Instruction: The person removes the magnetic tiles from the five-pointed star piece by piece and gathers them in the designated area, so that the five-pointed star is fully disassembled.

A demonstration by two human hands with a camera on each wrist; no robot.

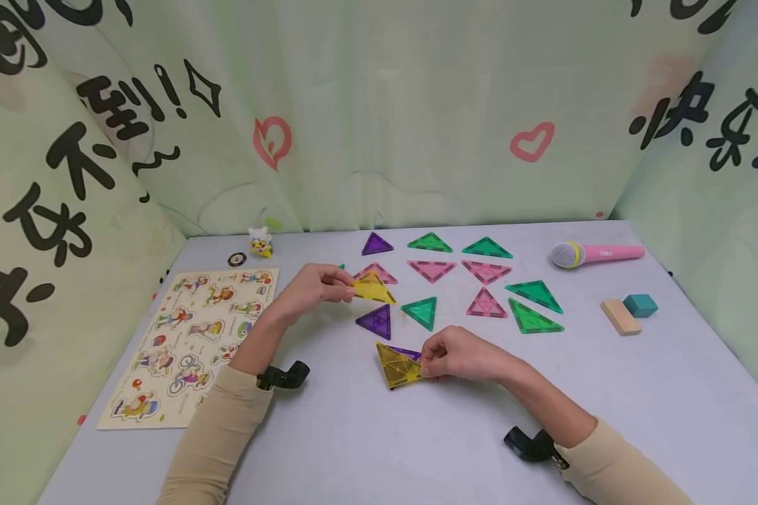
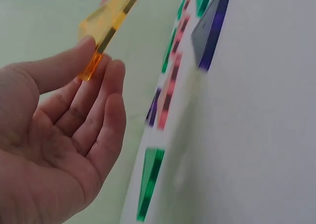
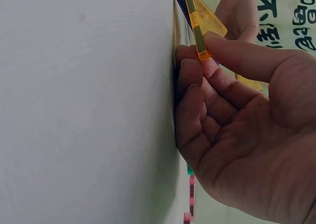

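In the head view my left hand (image 1: 324,284) pinches a yellow triangular magnetic tile (image 1: 374,290) by one corner, over a pink triangle. The left wrist view shows this yellow tile (image 2: 109,23) between thumb and fingertips, raised off the table. Nearer the front, my right hand (image 1: 464,356) pinches another yellow triangular magnetic tile (image 1: 396,366), tilted up from the table. Behind it a purple triangle (image 1: 409,353) is partly hidden; the right wrist view has this purple tile (image 3: 181,4) right beside the yellow one (image 3: 200,23). A purple triangle (image 1: 377,322) and a green triangle (image 1: 421,313) lie between the hands.
Several pink, green and purple triangles, such as one pink tile (image 1: 487,304), lie at the table's middle and back. A picture board (image 1: 183,337) is at left, near a small figurine (image 1: 260,242) and a black ring (image 1: 236,259). At right are a pink microphone (image 1: 606,254) and two blocks (image 1: 620,317).
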